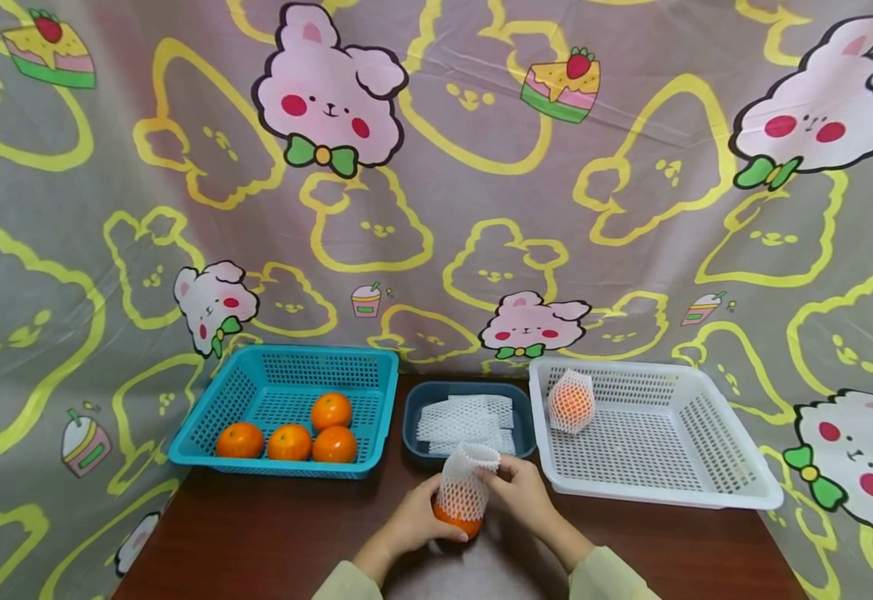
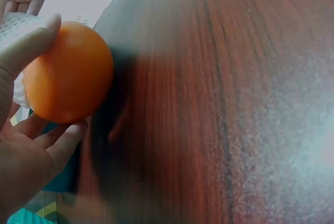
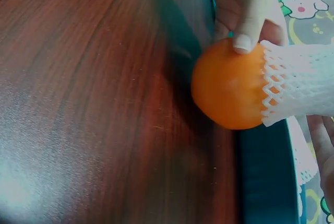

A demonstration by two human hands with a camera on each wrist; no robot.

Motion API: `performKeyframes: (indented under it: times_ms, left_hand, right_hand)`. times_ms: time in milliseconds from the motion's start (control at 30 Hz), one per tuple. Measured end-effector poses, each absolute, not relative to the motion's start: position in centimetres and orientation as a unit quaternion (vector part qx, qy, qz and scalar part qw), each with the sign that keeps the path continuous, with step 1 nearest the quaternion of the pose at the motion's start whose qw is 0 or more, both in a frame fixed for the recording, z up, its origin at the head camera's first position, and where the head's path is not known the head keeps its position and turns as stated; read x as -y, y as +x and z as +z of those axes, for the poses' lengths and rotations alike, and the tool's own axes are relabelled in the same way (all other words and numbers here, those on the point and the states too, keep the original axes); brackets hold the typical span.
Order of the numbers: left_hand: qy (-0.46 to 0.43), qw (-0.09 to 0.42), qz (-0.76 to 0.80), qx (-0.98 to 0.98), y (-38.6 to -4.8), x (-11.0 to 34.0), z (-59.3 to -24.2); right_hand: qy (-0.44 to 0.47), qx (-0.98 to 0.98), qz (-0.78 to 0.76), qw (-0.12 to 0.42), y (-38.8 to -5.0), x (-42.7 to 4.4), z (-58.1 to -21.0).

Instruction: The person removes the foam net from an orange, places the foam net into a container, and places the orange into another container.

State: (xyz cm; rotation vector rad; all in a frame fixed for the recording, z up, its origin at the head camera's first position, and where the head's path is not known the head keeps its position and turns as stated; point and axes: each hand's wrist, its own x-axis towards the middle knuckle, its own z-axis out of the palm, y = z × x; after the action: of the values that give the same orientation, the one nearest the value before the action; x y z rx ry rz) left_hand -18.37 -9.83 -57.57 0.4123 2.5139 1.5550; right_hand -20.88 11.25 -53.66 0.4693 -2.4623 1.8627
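Observation:
An orange is held upright just above or on the table near the front, its upper part inside a white foam net sleeve. My left hand grips the orange from the left, thumb and fingers on either side. At the sleeve's open upper rim, my right hand pinches the foam. In the left wrist view the bare bottom of the orange shows between the left thumb and fingers. The right wrist view has the net sleeve covering one end of the fruit, with the right hand partly out of frame.
At the left stands a teal basket with several bare oranges. A dark blue tray of flat foam sleeves sits behind the hands. The white basket at right holds one sleeved orange. A patterned curtain hangs behind.

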Motion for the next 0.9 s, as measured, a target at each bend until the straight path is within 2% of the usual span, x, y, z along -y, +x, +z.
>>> performKeyframes:
  times_ms: [267,633,900]
  left_hand:
    - [0.128,0.091,0.505,-0.848,-18.3,10.0,-57.5]
    - [0.134,0.079,0.481,-0.863,-18.1,9.9,-57.0]
    - [0.124,0.092,0.487,-0.86,-17.6,9.9,-56.4]
  right_hand:
    - [0.166,0.799,0.578,0.019,-21.7,-11.4,-52.6]
    - [0.244,0.824,0.492,0.14,-25.0,-12.3,-49.6]
    - [0.296,0.851,0.375,0.216,-27.3,-12.9,-47.2]
